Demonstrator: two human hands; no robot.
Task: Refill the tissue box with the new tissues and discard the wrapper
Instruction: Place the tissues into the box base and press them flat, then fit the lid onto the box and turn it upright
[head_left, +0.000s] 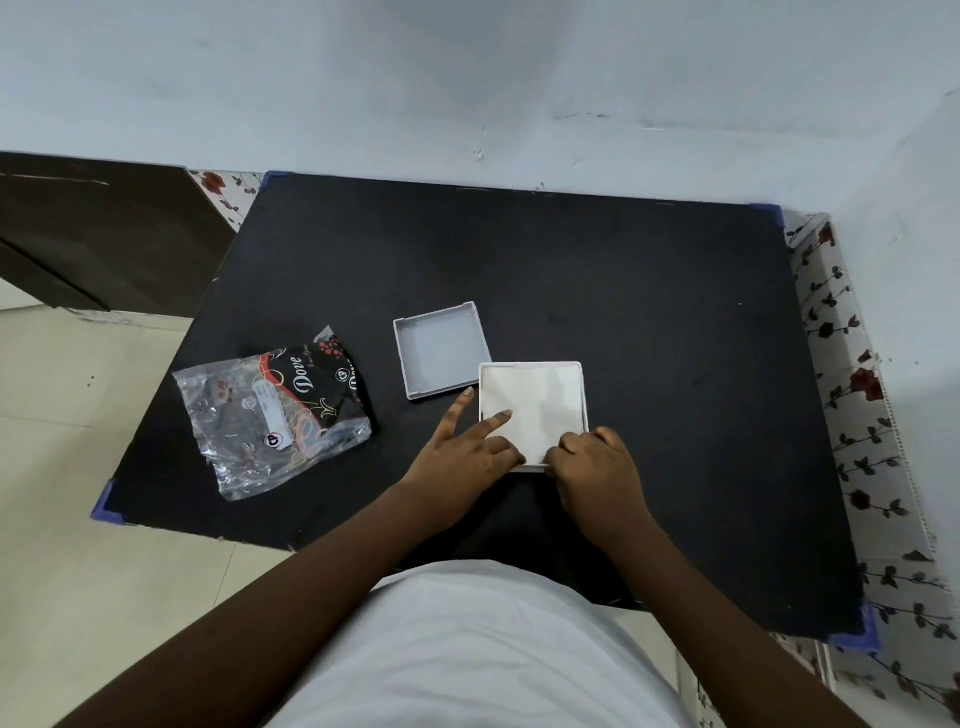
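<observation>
A square white tissue box (583, 387) sits open on the black mat, with white tissues (535, 402) lying flat inside it. My left hand (467, 452) rests at the box's near left corner, its fingers spread and one fingertip on the tissues. At the box's near edge, my right hand (597, 465) has its fingers curled over the rim onto the tissues. The grey lid (441, 351) lies upside down, just left of and behind the box. A crumpled clear and black "Dove" wrapper (275, 410) lies flat on the mat to the left.
The black mat (649, 312) covers a table with a rose-patterned cloth (852, 395) showing at its right edge. A white wall runs behind and to the right. A dark wooden cabinet (98, 234) stands at far left, above a tiled floor (78, 519).
</observation>
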